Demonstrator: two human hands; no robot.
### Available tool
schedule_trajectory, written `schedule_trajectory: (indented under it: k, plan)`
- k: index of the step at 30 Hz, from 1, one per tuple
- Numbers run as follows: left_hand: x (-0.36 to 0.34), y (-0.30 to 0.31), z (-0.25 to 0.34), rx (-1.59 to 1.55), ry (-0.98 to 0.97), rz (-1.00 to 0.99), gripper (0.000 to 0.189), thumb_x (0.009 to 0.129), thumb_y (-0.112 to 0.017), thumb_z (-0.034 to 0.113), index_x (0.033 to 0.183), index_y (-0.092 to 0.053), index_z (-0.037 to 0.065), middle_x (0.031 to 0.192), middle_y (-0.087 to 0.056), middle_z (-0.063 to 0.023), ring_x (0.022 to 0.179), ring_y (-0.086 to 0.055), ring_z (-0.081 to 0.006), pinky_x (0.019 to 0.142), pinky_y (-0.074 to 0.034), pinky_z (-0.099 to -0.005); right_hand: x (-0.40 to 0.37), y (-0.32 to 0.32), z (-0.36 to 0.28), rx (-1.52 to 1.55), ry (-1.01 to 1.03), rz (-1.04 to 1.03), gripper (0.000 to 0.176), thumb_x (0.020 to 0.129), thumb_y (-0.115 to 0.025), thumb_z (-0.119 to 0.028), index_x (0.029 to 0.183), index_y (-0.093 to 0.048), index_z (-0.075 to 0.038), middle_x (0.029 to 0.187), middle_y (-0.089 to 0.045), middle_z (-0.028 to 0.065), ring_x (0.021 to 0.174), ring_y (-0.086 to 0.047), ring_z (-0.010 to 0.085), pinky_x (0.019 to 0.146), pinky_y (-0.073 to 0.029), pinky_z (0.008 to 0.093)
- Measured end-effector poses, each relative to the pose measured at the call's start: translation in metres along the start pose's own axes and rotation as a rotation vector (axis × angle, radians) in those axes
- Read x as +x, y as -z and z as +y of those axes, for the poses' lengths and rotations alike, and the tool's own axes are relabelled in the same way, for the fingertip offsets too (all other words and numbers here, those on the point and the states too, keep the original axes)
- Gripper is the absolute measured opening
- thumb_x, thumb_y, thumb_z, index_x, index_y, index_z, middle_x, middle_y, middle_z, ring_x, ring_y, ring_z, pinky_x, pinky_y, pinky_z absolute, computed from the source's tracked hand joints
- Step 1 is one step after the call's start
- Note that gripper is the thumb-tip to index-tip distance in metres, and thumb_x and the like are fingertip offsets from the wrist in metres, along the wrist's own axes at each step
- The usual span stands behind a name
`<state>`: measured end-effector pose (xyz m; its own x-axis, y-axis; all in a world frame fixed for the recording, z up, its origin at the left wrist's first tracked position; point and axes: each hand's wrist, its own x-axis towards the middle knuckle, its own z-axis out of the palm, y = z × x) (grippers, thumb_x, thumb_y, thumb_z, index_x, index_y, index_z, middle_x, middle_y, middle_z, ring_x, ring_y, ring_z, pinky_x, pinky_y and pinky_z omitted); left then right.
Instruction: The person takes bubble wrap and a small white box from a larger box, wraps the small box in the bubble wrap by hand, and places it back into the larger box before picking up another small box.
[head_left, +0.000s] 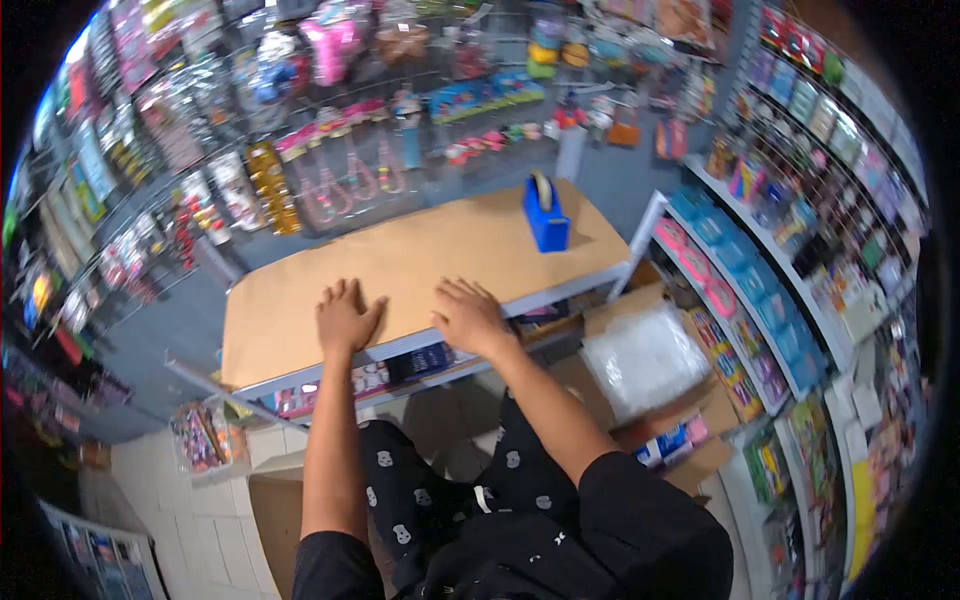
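Both palms rest on a light wooden tabletop [400,255] near its front edge. My left hand [346,318] lies flat with its fingers apart and holds nothing. To its right, my right hand [470,316] also lies on the surface, fingers stretched out, with nothing in it. A blue tape dispenser [546,218] with a roll of tape stands at the back right of the tabletop, apart from both hands.
Packaged goods hang on the wall rack [350,130] behind the table. At right, a cardboard box [590,390] holds a clear plastic bundle [645,358]. Stocked shelves [760,290] rise beyond it. A plastic bin [208,440] stands on the floor at left.
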<state>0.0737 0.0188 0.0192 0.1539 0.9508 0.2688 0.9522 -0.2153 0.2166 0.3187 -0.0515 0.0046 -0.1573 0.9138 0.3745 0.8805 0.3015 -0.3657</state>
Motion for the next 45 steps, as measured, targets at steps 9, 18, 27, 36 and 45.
schedule_trajectory:
  k: [9, 18, 27, 36, 45]
  plan:
    - [0.002, -0.009, -0.006, 0.025, -0.031, 0.075, 0.070, 0.093, -0.063, 0.060, 0.141, -0.059, 0.009, 0.150, -0.054, -0.0147, 0.139, -0.047, -0.0383, 0.115, -0.036, -0.0556, -0.122, -0.011, 0.009, 0.376, -0.017, 0.088, 0.052, 0.091, -0.074, -0.022, 0.138, -0.060, -0.003, 0.155, -0.047, 0.0190, 0.146, -0.043, 0.0389, 0.120, -0.038, 0.0471]
    - [0.004, -0.006, -0.005, 0.033, 0.035, -0.028, 0.079, 0.093, -0.060, 0.067, 0.151, -0.055, 0.013, 0.162, -0.044, -0.0159, 0.152, -0.036, -0.0399, 0.123, -0.027, -0.0590, -0.243, -0.005, 0.174, 0.196, -0.437, 0.251, 0.048, 0.085, -0.078, -0.019, 0.129, -0.064, -0.005, 0.143, -0.056, 0.0217, 0.135, -0.052, 0.0402, 0.115, -0.041, 0.0472]
    - [0.003, -0.005, -0.005, 0.030, 0.053, -0.042, 0.080, 0.093, -0.058, 0.068, 0.152, -0.053, 0.014, 0.163, -0.043, -0.0160, 0.154, -0.032, -0.0402, 0.124, -0.024, -0.0579, -0.273, -0.006, 0.255, -0.210, -0.960, 0.030, 0.054, 0.080, -0.084, -0.025, 0.125, -0.066, -0.002, 0.138, -0.058, 0.0254, 0.136, -0.051, 0.0403, 0.114, -0.043, 0.0443]
    - [0.003, -0.004, -0.005, 0.011, 0.058, -0.040, 0.080, 0.092, -0.060, 0.068, 0.152, -0.054, 0.014, 0.163, -0.042, -0.0157, 0.154, -0.031, -0.0399, 0.124, -0.024, -0.0570, -0.268, -0.009, 0.280, -0.217, -1.058, 0.016, 0.025, 0.085, -0.077, -0.011, 0.105, -0.072, 0.003, 0.114, -0.071, 0.0263, 0.113, -0.067, 0.0417, 0.099, -0.055, 0.0442]
    - [0.001, -0.002, -0.004, 0.002, 0.047, -0.034, 0.080, 0.092, -0.061, 0.067, 0.151, -0.054, 0.013, 0.162, -0.043, -0.0160, 0.153, -0.033, -0.0401, 0.124, -0.026, -0.0566, -0.263, 0.032, 0.297, -0.148, -1.053, 0.012, 0.022, 0.085, -0.070, -0.018, 0.098, -0.077, -0.002, 0.102, -0.075, 0.0246, 0.101, -0.073, 0.0391, 0.094, -0.057, 0.0427]
